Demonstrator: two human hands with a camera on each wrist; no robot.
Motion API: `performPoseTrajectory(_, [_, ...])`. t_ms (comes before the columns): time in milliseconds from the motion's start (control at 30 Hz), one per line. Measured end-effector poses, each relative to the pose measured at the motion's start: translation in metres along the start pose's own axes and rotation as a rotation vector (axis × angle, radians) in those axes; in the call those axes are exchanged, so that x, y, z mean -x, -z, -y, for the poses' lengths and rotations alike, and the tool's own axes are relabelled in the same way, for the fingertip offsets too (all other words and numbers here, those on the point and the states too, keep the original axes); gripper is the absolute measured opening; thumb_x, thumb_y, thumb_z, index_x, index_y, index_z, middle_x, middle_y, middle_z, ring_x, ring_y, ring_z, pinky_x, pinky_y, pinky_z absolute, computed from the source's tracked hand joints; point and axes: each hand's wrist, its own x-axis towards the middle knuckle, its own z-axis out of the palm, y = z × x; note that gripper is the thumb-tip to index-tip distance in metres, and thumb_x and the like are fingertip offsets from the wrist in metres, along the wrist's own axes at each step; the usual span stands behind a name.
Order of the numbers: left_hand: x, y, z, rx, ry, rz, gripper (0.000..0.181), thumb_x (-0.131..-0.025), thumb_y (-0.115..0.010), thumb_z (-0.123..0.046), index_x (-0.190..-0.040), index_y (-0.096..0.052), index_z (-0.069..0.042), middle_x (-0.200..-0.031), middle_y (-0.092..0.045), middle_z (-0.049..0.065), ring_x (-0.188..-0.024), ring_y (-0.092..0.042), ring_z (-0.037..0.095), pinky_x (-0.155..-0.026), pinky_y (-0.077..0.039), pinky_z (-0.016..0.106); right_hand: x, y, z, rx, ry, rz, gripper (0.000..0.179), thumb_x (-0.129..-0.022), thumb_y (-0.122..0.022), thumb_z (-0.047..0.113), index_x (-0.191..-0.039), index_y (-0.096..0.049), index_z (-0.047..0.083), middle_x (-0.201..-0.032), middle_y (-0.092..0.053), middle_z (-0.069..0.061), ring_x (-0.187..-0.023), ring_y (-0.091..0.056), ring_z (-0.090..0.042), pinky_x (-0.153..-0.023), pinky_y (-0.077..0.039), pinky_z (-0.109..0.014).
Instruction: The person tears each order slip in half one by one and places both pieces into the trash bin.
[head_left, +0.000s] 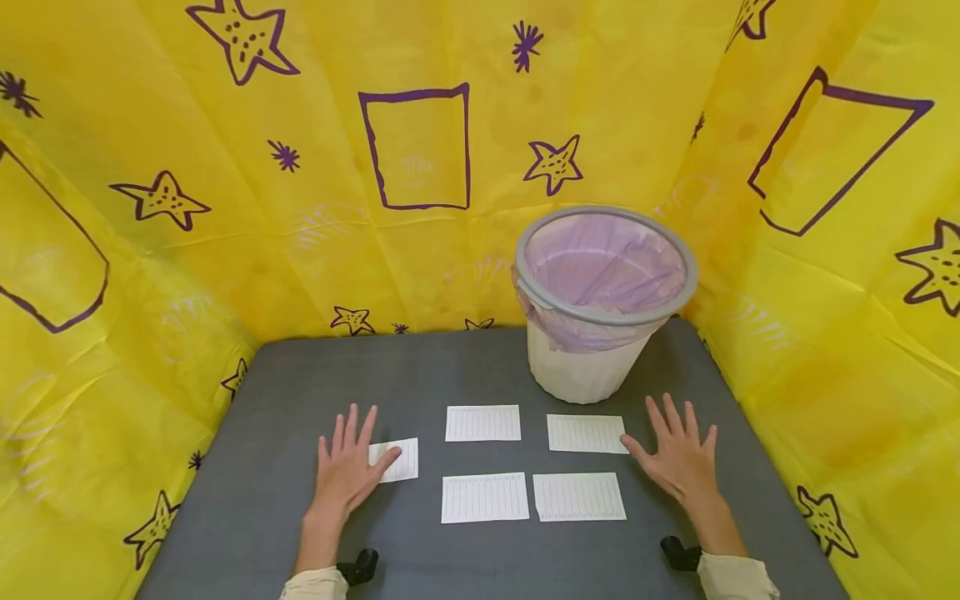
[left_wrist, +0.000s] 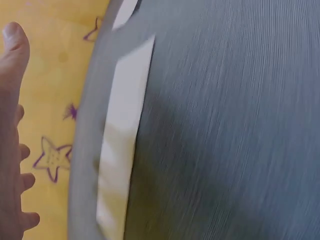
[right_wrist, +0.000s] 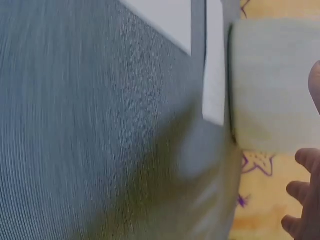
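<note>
My left hand (head_left: 347,467) hovers with fingers spread above the left slip of lined white paper (head_left: 401,461), partly covering it; the left wrist view shows a gap between hand and paper. On the right, my right hand (head_left: 681,462) is also spread and holds nothing. Its thumb overlaps the edge of the upper right paper slip (head_left: 587,433) in the head view. Between the hands lie an upper middle slip (head_left: 483,423), a lower middle slip (head_left: 484,498) and a lower right slip (head_left: 579,497), all flat and printed with lines.
A white bin (head_left: 577,367) with a grey rim (head_left: 607,317) and a purple liner bag stands at the back right of the grey table (head_left: 375,375). Yellow cloth (head_left: 420,267) with purple drawings surrounds the table at the back and sides.
</note>
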Motion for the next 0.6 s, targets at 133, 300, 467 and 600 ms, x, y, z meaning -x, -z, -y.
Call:
performPoseTrajectory(133, [-0.004, -0.011, -0.019, 0.024, 0.003, -0.034, 0.088, -0.087, -0.049, -0.069, -0.156, -0.019, -0.023, -0.162, -0.014, 0.018, -0.147, -0.015, 0.046, -0.110, -0.010, 0.073, 0.000, -0.010, 0.012, -0.028, -0.001, -0.015, 0.085, -0.086, -0.053, 0.066, -0.153, -0.030, 0.019, -0.157, -0.029, -0.019, -0.142, -0.021, -0.050, -0.102, -0.010, -0.080])
performPoseTrajectory(300, [0.002, -0.019, -0.047, 0.024, 0.000, -0.041, 0.091, -0.085, -0.051, -0.071, -0.156, -0.021, -0.022, -0.162, -0.016, 0.018, -0.147, -0.018, 0.045, -0.110, -0.014, 0.072, 0.009, -0.020, 0.031, -0.038, 0.047, -0.065, 0.083, -0.082, -0.061, 0.063, -0.147, -0.040, 0.015, -0.150, -0.041, -0.020, -0.138, -0.030, -0.047, -0.104, -0.019, -0.075])
performPoseTrajectory(467, [0.006, -0.030, -0.082, 0.052, -0.092, -0.010, 0.089, -0.085, -0.051, -0.071, -0.155, -0.023, -0.024, -0.162, -0.019, 0.016, -0.147, -0.021, 0.044, -0.110, -0.017, 0.072, 0.015, -0.031, 0.069, -0.071, 0.154, -0.087, 0.082, -0.079, -0.064, 0.063, -0.144, -0.045, 0.016, -0.148, -0.045, -0.018, -0.137, -0.037, -0.043, -0.104, -0.024, -0.072])
performPoseTrajectory(600, [0.005, -0.031, -0.101, 0.042, -0.095, -0.057, 0.087, -0.084, -0.055, -0.069, -0.154, -0.025, -0.026, -0.162, -0.021, 0.013, -0.148, -0.021, 0.041, -0.112, -0.017, 0.070, 0.013, -0.035, 0.090, -0.077, 0.181, -0.134, 0.082, -0.077, -0.066, 0.061, -0.144, -0.047, 0.017, -0.147, -0.047, -0.016, -0.137, -0.038, -0.041, -0.106, -0.024, -0.071])
